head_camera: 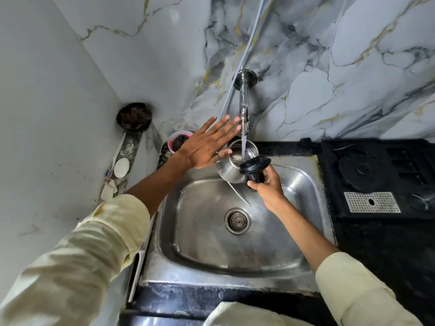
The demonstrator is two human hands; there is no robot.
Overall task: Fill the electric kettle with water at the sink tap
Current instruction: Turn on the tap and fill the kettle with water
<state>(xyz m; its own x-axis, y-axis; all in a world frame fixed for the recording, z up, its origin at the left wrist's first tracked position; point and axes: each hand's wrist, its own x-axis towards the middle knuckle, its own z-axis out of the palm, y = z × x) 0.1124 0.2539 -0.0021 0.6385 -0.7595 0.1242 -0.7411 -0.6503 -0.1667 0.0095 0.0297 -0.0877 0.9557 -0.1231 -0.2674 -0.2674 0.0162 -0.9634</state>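
Observation:
A steel electric kettle point(229, 169) with its black lid point(254, 164) flipped open hangs over the steel sink point(294, 250), right under the chrome wall tap point(244, 114). A stream of water point(243, 149) runs from the spout into the kettle's open mouth. My right hand point(267, 184) grips the kettle's black handle. My left hand point(207, 143) is flat with fingers spread, holding nothing, fingertips close to the tap's spout, just left of the kettle. A thin stream also falls from the kettle toward the basin.
The sink drain point(237, 221) lies below the kettle. A pink bowl point(179, 140) and a dark bowl point(134, 116) stand on the left ledge, with a soap bar point(121, 167). A black appliance with a perforated drip tray point(372, 202) sits on the counter to the right.

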